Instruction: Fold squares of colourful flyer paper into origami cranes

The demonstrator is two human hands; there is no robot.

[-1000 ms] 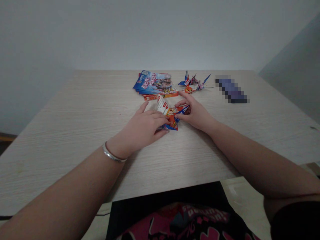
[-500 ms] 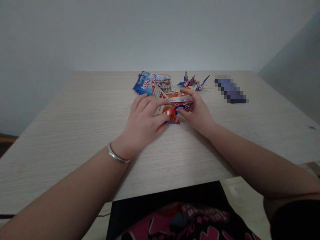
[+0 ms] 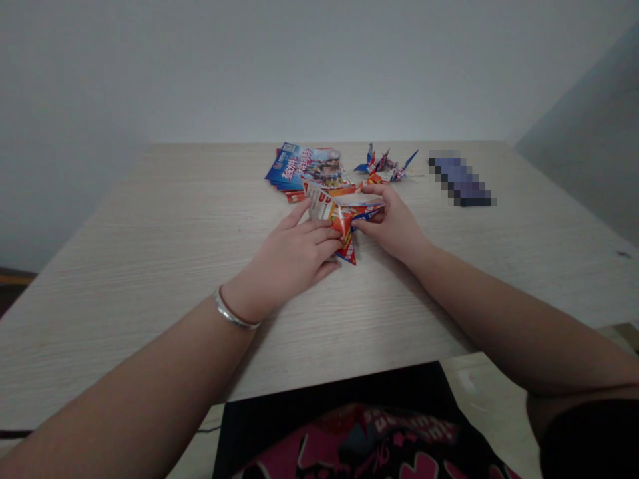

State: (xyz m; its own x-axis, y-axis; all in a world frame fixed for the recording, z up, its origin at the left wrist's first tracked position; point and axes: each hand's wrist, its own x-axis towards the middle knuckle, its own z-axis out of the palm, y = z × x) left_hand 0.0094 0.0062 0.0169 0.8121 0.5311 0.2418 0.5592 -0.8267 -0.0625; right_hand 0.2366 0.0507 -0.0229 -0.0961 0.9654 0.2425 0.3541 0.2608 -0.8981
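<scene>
A partly folded sheet of glossy printed paper lies on the table between my hands, with pointed flaps toward the back left, the right and the front. My right hand pinches its right-hand point between thumb and fingers. Across the paper's left side, the stretched fingers of my left hand rest with gaps between them, hiding part of it; the thumb lies lower, near the table. Just behind the right hand sit folded paper cranes in similar print, overlapping so that their number is unclear.
A stack of printed leaflets lies at the back, left of the cranes. Farther right is a dark, purplish flat object, blurred by pixels. Behind the pale wooden table stands a wall. A black item is at my lap.
My left hand has shifted slightly down, its fingers now lower on the paper. The paper's front point has swung nearer to me and more of its left flap shows. The right hand keeps its pinch.
</scene>
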